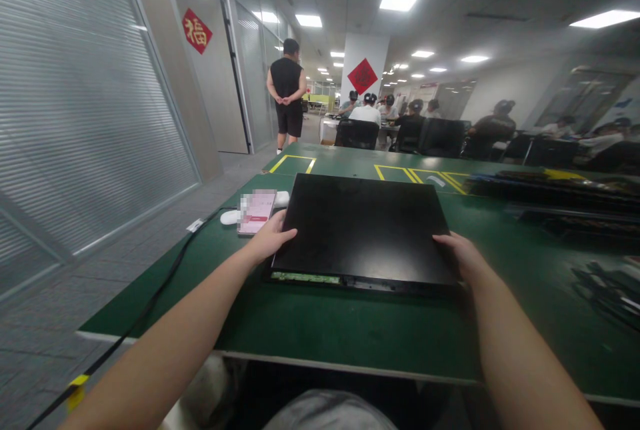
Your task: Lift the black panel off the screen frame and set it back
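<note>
A flat black display panel (pixel 360 227) lies screen side up over the green table (pixel 360 330). Along its near edge, toward the left, a strip of green circuit board (pixel 305 277) shows. My left hand (pixel 270 238) grips the panel's left edge, thumb on top and fingers hidden underneath. On the opposite side my right hand (pixel 463 257) holds the right edge the same way. Whether the panel rests on the table or is slightly raised, I cannot tell. Just left of my left hand is a phone (pixel 257 213) with a lit screen, beside white rounded objects.
A black cable (pixel 170 277) runs along the table's left edge. Dark flat parts (pixel 530 187) are stacked at the right, with a tangle of black cables (pixel 605 290) nearer. Beyond the table a person (pixel 289 93) stands, and several people sit farther back.
</note>
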Demonstrator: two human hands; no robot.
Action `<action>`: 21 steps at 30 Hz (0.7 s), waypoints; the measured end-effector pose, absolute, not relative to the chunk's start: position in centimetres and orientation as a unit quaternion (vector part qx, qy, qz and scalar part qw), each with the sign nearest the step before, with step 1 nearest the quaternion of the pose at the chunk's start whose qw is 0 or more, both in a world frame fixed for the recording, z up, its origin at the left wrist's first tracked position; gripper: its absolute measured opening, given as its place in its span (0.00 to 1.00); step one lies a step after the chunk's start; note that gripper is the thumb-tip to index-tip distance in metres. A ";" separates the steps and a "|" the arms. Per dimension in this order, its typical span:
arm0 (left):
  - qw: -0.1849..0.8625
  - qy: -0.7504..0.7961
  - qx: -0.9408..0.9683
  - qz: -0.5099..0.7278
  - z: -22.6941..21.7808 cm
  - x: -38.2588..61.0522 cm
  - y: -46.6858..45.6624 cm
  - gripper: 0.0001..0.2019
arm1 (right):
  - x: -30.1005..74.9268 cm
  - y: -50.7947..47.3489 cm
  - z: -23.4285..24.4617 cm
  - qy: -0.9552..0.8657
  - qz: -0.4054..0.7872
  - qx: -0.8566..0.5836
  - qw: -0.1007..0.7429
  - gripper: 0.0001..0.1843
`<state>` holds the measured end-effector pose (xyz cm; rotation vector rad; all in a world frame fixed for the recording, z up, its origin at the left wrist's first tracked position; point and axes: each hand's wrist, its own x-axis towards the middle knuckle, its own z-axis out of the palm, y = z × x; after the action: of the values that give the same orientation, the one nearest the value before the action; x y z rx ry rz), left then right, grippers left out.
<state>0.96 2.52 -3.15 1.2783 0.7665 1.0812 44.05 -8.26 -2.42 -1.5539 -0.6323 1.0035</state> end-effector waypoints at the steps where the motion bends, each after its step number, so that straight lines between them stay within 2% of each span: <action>1: 0.606 0.332 0.552 0.466 -3.1 1.0 2.5 0.29 | 44.1 -8.3 -2.4 -0.268 0.429 -0.657 0.559 0.16; 21: 0.602 0.344 0.548 0.468 -2.7 1.0 2.3 0.31 | 44.4 -7.9 -2.8 -0.280 0.416 -0.659 0.561 0.15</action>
<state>1.01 2.32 -2.73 1.2697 0.7958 1.0842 44.35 -7.92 -2.80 -1.5533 -0.6605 0.9796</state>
